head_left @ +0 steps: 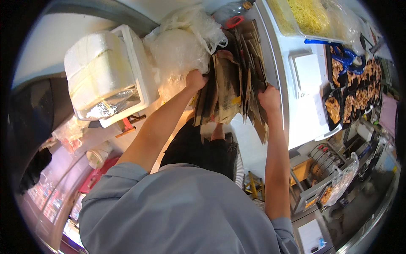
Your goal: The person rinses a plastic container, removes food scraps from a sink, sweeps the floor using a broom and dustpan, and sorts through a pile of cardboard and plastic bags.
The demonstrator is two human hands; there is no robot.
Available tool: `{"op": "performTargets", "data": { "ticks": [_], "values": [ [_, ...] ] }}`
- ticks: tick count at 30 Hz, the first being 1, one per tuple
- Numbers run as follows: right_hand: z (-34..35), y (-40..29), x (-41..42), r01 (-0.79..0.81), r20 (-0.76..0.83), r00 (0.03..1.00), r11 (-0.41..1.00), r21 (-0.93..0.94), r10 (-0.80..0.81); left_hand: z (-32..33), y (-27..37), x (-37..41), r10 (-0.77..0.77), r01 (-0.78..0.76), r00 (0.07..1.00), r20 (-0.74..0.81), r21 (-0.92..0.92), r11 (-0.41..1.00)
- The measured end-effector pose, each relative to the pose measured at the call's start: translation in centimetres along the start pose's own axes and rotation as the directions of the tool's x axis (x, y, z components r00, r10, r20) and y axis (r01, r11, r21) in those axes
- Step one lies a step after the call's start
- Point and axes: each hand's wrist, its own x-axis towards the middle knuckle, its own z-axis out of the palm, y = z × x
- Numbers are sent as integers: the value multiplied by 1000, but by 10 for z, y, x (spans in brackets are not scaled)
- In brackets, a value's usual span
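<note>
A bundle of flattened cardboard boxes (226, 85) stands on edge in front of me, between a white bag and the side of a white counter. My left hand (196, 80) is closed at the bundle's left edge, its fingers partly hidden. At the right edge, my right hand (269, 97) grips the outer cardboard sheets. The translucent plastic bag (177, 50), bulging and full, touches the bundle on the left, close by my left hand. Behind the cardboard lie a red ring-shaped object (235, 21) and a clear plastic bottle (226, 12).
Left stands a white foam box (101, 70) with wrapped contents. The white counter (307, 117) on the right bears a tub of yellow noodles (307, 19), a white lid (307, 73) and black trays of food (333, 109). A yellow step stool (253, 185) is low on the right.
</note>
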Motion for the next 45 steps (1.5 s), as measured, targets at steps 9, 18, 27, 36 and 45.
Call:
{"op": "performTargets", "data": {
  "ticks": [9,18,27,36,45],
  "values": [
    [23,31,-66,241,-78,970,959,147,-231,115,27,-10,-14,1,999,-49,-253,967],
    [47,29,-123,242,-58,970,898,369,-238,127,44,-62,-185,165,981,-55,-259,952],
    [36,15,-86,-35,108,994,994,105,24,152,-12,-49,-110,40,989,-97,-546,837],
    [65,-20,-85,41,19,999,998,47,-42,131,23,-49,-207,38,959,-192,-641,767],
    [25,-4,-100,160,-158,978,978,137,-138,107,47,-69,-232,-82,911,-340,-702,707]
  ]
}}
